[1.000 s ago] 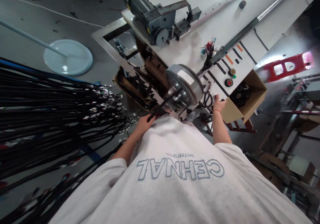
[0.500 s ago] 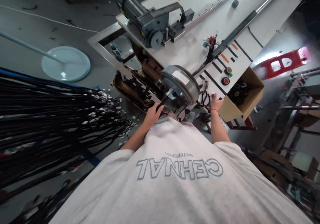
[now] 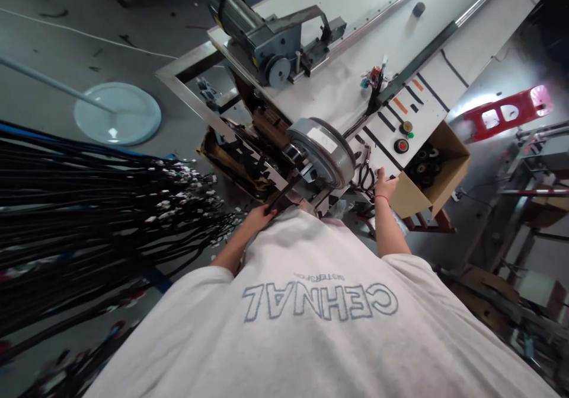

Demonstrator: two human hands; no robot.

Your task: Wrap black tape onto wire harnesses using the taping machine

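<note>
My left hand (image 3: 261,215) is closed around a dark, taped-looking cable bundle (image 3: 284,193). The bundle runs from my fist up to a round grey machine head (image 3: 323,150) with a white label. On the head's far side, dark cables (image 3: 365,115) continue over the table and end in a cluster of colourful connectors (image 3: 376,77). My right hand (image 3: 386,185) rests at the table's near edge, fingers apart, its fingertip at a small knob or button. Black-handled scissors (image 3: 367,175) lie just left of it.
An open cardboard box (image 3: 448,169) of black rolls stands right of my right hand. Tape rolls (image 3: 402,145) and dark and orange strips lie on the white table (image 3: 311,92). A motor unit (image 3: 253,27) sits at the back left. Many black cables (image 3: 111,208) hang at left.
My left hand has moved left and toward my body, with a longer stretch of cable bundle showing. Parts at the machine head's hub have turned. My right hand stays nearly in place.
</note>
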